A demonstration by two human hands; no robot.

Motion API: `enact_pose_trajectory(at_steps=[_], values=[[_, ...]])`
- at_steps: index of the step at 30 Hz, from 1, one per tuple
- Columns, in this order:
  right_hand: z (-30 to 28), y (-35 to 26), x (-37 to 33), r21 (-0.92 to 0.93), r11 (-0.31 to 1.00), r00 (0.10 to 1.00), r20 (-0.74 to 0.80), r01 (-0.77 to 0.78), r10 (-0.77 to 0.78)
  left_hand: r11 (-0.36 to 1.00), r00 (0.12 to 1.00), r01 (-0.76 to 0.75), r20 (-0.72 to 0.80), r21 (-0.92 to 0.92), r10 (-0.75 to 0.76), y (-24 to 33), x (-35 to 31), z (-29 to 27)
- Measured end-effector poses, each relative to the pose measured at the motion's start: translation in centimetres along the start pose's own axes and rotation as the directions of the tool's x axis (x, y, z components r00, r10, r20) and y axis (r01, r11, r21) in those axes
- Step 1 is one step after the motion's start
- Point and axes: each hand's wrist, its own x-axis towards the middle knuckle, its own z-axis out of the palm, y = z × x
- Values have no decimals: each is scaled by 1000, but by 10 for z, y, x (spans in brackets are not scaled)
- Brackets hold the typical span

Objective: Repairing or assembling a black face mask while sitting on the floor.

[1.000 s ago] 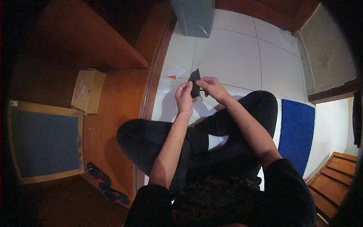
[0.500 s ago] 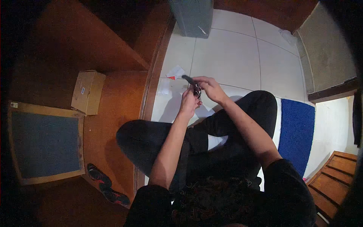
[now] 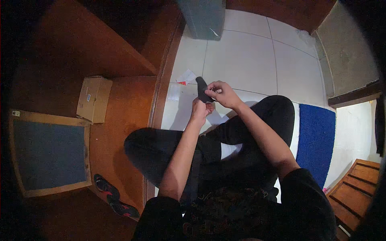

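A dark grey, soft-looking, narrow piece (image 3: 202,85) stands up from my left hand (image 3: 199,111), with its far end pointing away from me. My left hand is closed around its near end, and part of those fingers is hidden behind it. From the right, my right hand (image 3: 222,94) pinches the piece's side edge with thumb and forefinger, its other fingers curled. The exact kind of the piece cannot be made out. White paper with a red patch (image 3: 186,77) lies on the tiles just left of it.
My crossed legs in dark trousers (image 3: 157,148) are below. At left, a wooden cabinet holds a cardboard box (image 3: 94,98); black-and-red sandals (image 3: 114,201) lie near it. A blue mat (image 3: 315,140) lies at right, a grey post (image 3: 205,20) stands ahead, and a wooden slatted piece (image 3: 358,188) sits lower right.
The dark piece has turned and spread, showing a broader flat face where a thin loop showed before. My right hand has shifted slightly down and curled from stretched fingers into a pinch.
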Motion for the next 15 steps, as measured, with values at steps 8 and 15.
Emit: enact_pose_trajectory(at_steps=[8,15], values=[[-1,10,5,140,989,999,18,-38,35,981,983,-39,170,-189,72,7,2,-3],[-9,-6,8,409,909,966,-199,-73,167,987,989,-117,-100,-112,106,13,0,-3]])
